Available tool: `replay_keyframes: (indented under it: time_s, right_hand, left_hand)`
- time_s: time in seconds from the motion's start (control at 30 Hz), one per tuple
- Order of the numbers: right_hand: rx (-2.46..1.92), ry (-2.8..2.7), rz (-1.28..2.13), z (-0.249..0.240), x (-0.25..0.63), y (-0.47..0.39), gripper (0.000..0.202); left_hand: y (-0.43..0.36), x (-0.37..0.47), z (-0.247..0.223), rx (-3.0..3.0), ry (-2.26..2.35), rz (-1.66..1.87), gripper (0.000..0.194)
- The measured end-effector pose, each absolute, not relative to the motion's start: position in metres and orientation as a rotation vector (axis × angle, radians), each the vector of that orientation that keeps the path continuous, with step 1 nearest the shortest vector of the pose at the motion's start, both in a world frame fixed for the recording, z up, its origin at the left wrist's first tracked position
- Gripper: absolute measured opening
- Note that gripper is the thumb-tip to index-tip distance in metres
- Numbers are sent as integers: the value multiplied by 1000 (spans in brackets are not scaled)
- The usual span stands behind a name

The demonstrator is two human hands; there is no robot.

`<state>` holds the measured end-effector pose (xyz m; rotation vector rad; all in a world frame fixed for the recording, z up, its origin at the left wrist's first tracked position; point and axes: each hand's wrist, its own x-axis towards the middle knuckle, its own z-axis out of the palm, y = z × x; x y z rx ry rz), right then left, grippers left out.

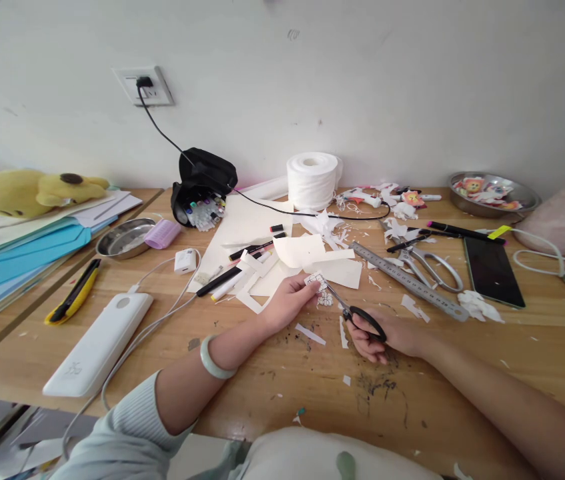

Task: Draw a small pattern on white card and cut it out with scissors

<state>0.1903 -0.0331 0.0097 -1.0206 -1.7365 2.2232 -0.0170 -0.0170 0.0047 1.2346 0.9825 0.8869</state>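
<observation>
Between its thumb and fingers, my left hand pinches a small white paper piece with black line drawing. My right hand is closed round the black handles of a small pair of scissors. The scissor blades point up and left, and their tips meet the edge of the drawn paper. Just below the blades, part of the patterned paper hangs down. Narrow paper scraps lie on the wooden table between and below my hands. Behind my left hand are cut white paper sheets and several markers.
A steel ruler and larger silver scissors lie right of my hands. Farther back stand a white tissue roll and a black pen case. A power bank and yellow cutter lie left; a phone lies right.
</observation>
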Motion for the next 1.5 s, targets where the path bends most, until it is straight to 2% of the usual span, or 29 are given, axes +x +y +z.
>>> replay_keyframes:
  time_s: [0.63, 0.87, 1.5]
  right_hand:
    - [-1062, -1766, 2210, 15, 189, -34, 56]
    - [-1003, -1706, 2256, 14, 190, -34, 51]
    - [-1028, -1718, 2252, 13, 190, -33, 54]
  left_hand:
    - [-18, -15, 10, 1140, 962, 916, 32]
    - [-19, -14, 9, 1096, 939, 871, 33]
    - [-19, -14, 9, 1128, 977, 817, 38]
